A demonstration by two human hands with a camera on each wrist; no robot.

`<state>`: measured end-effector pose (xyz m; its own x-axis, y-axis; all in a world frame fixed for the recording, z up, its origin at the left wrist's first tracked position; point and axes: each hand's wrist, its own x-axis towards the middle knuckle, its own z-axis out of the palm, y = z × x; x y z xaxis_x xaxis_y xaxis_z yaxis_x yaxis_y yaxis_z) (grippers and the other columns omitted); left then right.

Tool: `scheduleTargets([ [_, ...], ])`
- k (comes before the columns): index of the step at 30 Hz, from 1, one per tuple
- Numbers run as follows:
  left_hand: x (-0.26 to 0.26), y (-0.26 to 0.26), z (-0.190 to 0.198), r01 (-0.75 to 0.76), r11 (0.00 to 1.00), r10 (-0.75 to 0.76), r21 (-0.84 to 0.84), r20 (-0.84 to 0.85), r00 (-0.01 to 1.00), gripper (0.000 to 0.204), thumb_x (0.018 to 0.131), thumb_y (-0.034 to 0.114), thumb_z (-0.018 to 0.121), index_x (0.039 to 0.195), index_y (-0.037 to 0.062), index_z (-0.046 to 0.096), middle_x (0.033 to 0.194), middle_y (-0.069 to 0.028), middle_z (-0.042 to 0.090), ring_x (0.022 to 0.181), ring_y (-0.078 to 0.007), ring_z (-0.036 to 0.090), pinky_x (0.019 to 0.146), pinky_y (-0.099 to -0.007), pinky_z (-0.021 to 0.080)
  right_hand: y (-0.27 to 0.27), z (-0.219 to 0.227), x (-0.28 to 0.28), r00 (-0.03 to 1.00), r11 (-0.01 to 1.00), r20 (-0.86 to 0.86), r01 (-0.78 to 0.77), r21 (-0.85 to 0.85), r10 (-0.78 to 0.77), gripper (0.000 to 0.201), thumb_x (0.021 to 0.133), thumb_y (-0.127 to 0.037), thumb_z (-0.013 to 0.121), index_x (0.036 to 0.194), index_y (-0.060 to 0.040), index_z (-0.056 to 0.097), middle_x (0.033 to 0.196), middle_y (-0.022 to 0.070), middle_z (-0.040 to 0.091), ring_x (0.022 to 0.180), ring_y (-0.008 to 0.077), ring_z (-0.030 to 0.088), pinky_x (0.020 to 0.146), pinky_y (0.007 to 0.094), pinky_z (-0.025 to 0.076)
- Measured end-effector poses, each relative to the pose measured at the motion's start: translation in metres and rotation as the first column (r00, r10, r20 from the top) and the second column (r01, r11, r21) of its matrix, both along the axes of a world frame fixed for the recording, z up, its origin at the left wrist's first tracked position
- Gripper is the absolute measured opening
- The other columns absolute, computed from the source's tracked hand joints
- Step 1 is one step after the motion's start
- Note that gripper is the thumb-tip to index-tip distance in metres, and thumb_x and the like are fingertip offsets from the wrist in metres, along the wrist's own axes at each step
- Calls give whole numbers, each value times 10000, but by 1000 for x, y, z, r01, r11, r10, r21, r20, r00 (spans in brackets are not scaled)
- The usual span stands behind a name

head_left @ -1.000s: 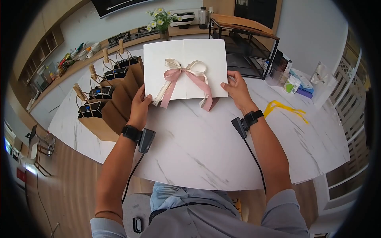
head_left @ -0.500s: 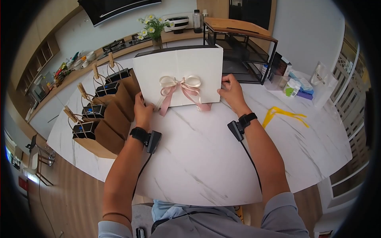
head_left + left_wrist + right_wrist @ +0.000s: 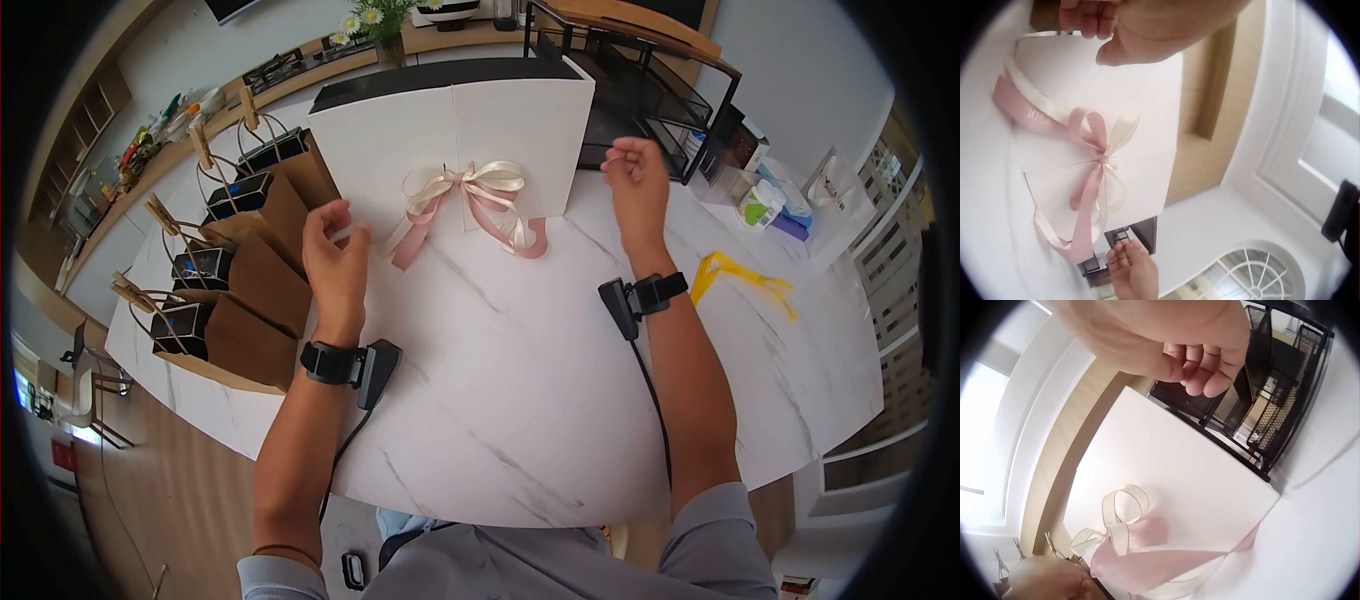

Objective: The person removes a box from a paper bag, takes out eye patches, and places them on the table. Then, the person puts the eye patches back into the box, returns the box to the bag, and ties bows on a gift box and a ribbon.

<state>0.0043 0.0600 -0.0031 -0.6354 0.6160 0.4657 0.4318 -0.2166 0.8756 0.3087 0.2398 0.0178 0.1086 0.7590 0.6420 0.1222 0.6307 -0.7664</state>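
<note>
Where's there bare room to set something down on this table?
Widest: the marble-look table between the white box and the near edge. Also bare: the right side, between the yellow ribbon and the table's right edge. Crowded: the left, with its row of paper bags, and behind the ribbon, by the white bottle, blue pack and black rack.

The box [image 3: 392,140] is white and black, its bow [image 3: 466,180] pink and cream, the table [image 3: 520,390] grey-veined

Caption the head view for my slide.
White box with ribbon bow stands on marbled table; left hand and right hand empty.
</note>
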Motion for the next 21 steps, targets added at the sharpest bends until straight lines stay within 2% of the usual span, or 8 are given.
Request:
scheduleTargets([
  [1, 3, 1, 7, -1, 1000, 1, -7, 0, 1000, 338, 873, 64, 694, 1191, -14, 607, 1191, -129, 643, 1099, -207, 626, 883, -316, 513, -8, 7, -2, 1000, 1000, 0, -1, -7, 1, 139, 935, -8, 593, 1072, 14, 588, 942, 100, 683, 787, 145, 676, 742, 277, 550],
  [3, 11, 5, 20, 311, 949, -314, -48, -108, 943, 268, 876, 56, 691, 1129, -19, 643, 1077, -119, 708, 1014, -196, 682, 822, -321, 538, -25, 13, -9, 988, 987, -22, -151, -47, 150, 124, 966, -26, 555, 1079, 14, 587, 902, 99, 683, 720, 140, 673, 682, 272, 553],
  [5, 25, 5, 25, 271, 952, -299, -145, -225, 927, 253, 894, 45, 683, 1131, -40, 652, 1064, -127, 723, 1010, -180, 691, 872, -309, 537, -39, 5, -19, 973, 970, 16, -228, -89, 230, 128, 991, -53, 527, 1073, 32, 577, 853, 104, 677, 673, 146, 672, 646, 274, 557],
  [7, 32, 8, 23, 93, 967, -194, -239, -444, 875, 317, 872, 17, 684, 1178, -44, 630, 1094, -157, 722, 1003, -204, 703, 874, -308, 545, -50, 2, -26, 867, 888, 242, -371, -271, 436, 171, 1009, -121, 554, 1072, 37, 572, 801, 96, 658, 685, 132, 645, 645, 274, 534],
  [8, 33, 8, 22, 79, 973, -169, -218, -428, 888, 358, 853, 6, 692, 1200, -40, 619, 1114, -166, 720, 1014, -213, 706, 850, -298, 552, -53, 5, -27, 870, 891, 241, -366, -269, 430, 171, 1009, -121, 554, 1072, 37, 572, 801, 96, 658, 685, 132, 645, 645, 274, 534],
  [13, 14, 14, 4, 142, 949, -230, -282, -311, 922, 382, 839, 9, 711, 1204, -33, 607, 1093, -147, 721, 914, -184, 704, 769, -283, 563, -61, -2, -36, 567, 726, 457, -482, -492, 686, 323, 1021, -311, 617, 1106, -1, 582, 837, 25, 606, 789, 101, 518, 768, 261, 468],
  [16, 12, 20, -1, 228, 904, -324, -361, -232, 917, 367, 839, 21, 725, 1182, -30, 607, 1063, -129, 718, 852, -160, 692, 735, -270, 562, -67, 2, -36, 462, 764, 612, -460, -453, 641, 258, 1002, -239, 648, 1078, -2, 579, 829, 24, 578, 753, 102, 466, 750, 256, 454],
  [21, 23, 24, 1, 274, 893, -370, -358, -238, 898, 343, 846, 53, 745, 1152, -25, 611, 1016, -117, 714, 842, -152, 689, 735, -271, 555, -69, 6, -33, 491, 691, 487, -520, -502, 723, 200, 921, -134, 675, 948, 12, 542, 889, 126, 680, 829, 170, 625, 729, 337, 481],
])
